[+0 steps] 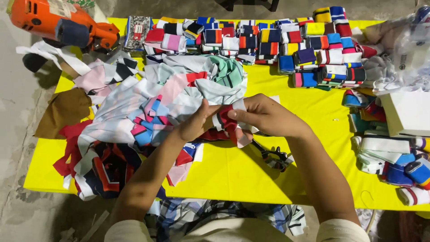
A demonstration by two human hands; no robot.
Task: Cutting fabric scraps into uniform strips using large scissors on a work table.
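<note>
Both my hands meet over the middle of a yellow table [251, 170]. Between them is a small striped fabric piece [226, 120] in red, white and dark bands. My left hand [195, 124] grips its left side with the thumb up. My right hand [264, 114] pinches its right edge with the fingertips. Under and to the left of my hands lies a big loose heap of striped fabric scraps [148, 112] in white, pink, blue, red and mint.
Folded striped fabric pieces [268, 45] sit in stacked rows along the far edge. More rolled pieces [398, 161] and a white box [407, 112] lie at right. Black scissors [273, 157] rest under my right wrist. An orange power tool [58, 22] sits far left.
</note>
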